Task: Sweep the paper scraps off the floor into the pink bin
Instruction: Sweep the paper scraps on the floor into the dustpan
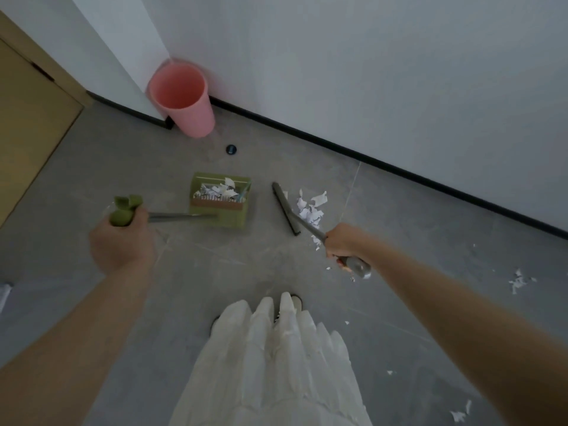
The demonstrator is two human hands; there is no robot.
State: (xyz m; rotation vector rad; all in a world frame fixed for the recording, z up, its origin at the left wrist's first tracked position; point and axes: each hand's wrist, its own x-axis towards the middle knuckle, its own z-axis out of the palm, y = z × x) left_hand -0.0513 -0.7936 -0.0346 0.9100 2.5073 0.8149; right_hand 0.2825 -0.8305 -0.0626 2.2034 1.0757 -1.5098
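We are partway: our left hand [121, 244] is clamped on the green long-handled dustpan [219, 199], already holding some white paper scraps [310, 207]; our right hand [344, 241] grips the grey broom [285, 209] beside a pile. The round pink plastic bin [184, 99] stands in the corner, and more scraps lie on the grey tiled floor [430, 241].

- An indoor room or hallway corner, most likely in a home or flat.
- Grey stone-look floor tiles [399, 229] with thin grout lines.
- Plain pale walls [368, 72] edged by a dark skirting board [399, 175] on the far side.
- A wooden door [27, 118] in its frame at the far left.
- A small round door stopper [230, 149] fixed in the floor.
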